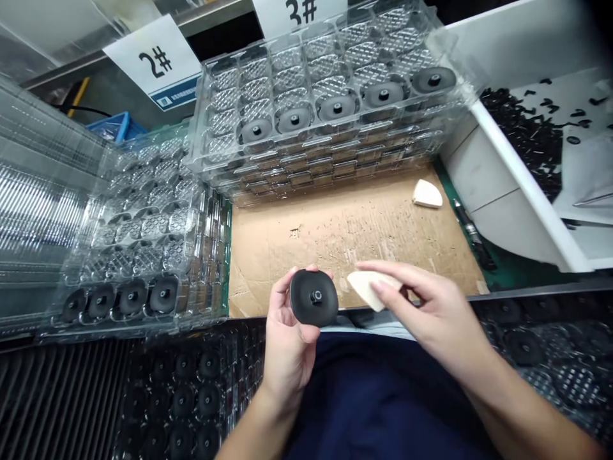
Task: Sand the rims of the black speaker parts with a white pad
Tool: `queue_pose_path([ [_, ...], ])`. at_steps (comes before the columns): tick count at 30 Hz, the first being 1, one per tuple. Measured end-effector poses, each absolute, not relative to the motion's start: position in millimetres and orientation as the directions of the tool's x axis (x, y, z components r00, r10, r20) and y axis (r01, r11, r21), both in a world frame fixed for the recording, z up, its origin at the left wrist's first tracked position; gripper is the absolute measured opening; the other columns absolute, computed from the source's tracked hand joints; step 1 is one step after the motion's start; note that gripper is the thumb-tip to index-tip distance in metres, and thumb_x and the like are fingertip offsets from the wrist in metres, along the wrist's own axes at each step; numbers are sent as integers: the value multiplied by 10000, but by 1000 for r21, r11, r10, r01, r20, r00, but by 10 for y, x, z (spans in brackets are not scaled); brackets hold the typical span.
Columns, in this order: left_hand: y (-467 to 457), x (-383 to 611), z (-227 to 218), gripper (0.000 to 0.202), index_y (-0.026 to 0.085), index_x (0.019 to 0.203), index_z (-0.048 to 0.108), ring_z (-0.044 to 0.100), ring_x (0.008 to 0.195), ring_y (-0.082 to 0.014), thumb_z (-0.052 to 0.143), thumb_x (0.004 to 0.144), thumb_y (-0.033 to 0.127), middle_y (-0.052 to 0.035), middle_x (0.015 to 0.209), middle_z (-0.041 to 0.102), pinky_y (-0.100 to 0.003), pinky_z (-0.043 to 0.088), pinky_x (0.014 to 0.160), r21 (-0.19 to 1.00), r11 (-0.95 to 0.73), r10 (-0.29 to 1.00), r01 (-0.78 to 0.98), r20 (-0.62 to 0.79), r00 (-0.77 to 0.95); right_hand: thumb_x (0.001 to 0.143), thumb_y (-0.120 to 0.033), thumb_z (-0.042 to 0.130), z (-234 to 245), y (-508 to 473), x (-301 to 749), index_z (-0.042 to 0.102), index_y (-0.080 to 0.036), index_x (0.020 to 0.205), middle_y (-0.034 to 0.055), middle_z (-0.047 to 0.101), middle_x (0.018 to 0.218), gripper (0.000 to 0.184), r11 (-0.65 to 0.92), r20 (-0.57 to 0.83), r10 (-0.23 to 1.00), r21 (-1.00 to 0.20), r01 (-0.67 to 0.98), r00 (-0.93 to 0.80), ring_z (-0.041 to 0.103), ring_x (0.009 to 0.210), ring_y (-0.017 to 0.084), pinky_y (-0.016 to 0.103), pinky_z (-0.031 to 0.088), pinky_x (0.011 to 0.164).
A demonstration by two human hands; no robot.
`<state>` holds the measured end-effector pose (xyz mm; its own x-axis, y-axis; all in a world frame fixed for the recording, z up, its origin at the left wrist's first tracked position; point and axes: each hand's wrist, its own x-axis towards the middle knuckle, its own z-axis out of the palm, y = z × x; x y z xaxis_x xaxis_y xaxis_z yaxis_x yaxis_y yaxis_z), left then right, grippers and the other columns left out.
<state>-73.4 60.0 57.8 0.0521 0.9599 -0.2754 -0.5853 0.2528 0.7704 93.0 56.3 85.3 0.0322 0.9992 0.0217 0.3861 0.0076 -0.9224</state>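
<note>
Black disc in my left hand, white pad in my right, the two almost meeting.

My left hand (287,345) is clamped by thumb and fingers round the rim of the black disc (313,298), stud facing me, over the near edge of the cardboard sheet (345,230). My right hand (431,313) pinches a white wedge pad (366,285), its tip just beside the disc; I cannot tell if they touch. I judge the step to be bringing pad to disc face. Closing the gap calls for a steady rim grip and light contact. Clear trays (143,211) lie left of my left hand.

"2#" on white sign (156,62), "3#" on sign (299,11), seemingly cropped
</note>
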Motion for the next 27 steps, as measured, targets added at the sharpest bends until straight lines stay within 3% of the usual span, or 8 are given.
queue_pose_path([
  [6,619,-624,634,616,287,1072,630,649,1005,-168,866,503,309,6,1070,693,-210,520,869,771,263,962,-580,-257,94,894,-129,499,1142,573,634,642,-120,1075,60,690,994,231,322,364,931,-854,408,27,638,858,161,274,502,769],
  [8,619,-669,646,595,302,1067,629,646,1023,-183,863,521,270,9,1105,681,-227,529,863,775,253,963,-579,-256,79,885,-129,487,1121,554,591,660,-117,1041,58,698,943,233,271,268,962,-897,348,-59,644,831,168,276,506,738],
  [13,590,-793,650,627,288,1103,625,636,1050,-207,853,522,342,-8,1157,656,-233,525,873,774,215,971,-596,-236,43,883,-288,555,741,390,847,699,-238,993,-1,708,933,188,-240,-246,958,-969,58,-147,653,783,137,197,504,639],
  [17,586,-755,661,603,287,1106,628,636,1055,-209,845,546,341,-6,1152,664,-255,507,916,753,233,971,-616,-219,100,879,-371,570,554,323,981,693,-230,1025,13,702,899,238,-354,-357,934,-932,76,-23,640,739,147,218,504,648],
  [19,579,-715,677,603,293,1107,627,635,1057,-208,844,547,344,-4,1148,669,-260,505,921,746,250,968,-617,-210,139,891,-358,560,639,338,951,685,-240,1030,8,695,935,222,-278,-274,960,-951,137,51,639,777,154,233,505,683],
  [22,551,-678,714,623,297,1109,631,640,1037,-185,844,529,376,5,1139,674,-223,503,905,761,255,967,-596,-200,159,919,-259,528,904,395,816,632,-250,1107,10,662,1066,215,11,51,990,-958,287,133,622,907,161,254,488,758],
  [25,518,-709,736,581,270,1107,643,626,1053,-192,815,574,425,-16,1127,676,-221,490,923,784,284,959,-552,-239,154,933,-153,462,1124,460,670,563,-152,1177,62,663,1047,264,403,413,909,-835,375,-57,604,897,168,304,460,796],
  [27,503,-754,727,526,276,1088,652,631,1038,-218,806,604,413,-18,1110,678,-279,498,937,763,321,947,-561,-264,183,930,-117,440,1189,506,615,573,-112,1137,59,674,971,246,508,440,859,-799,322,-263,594,850,158,304,449,788],
])
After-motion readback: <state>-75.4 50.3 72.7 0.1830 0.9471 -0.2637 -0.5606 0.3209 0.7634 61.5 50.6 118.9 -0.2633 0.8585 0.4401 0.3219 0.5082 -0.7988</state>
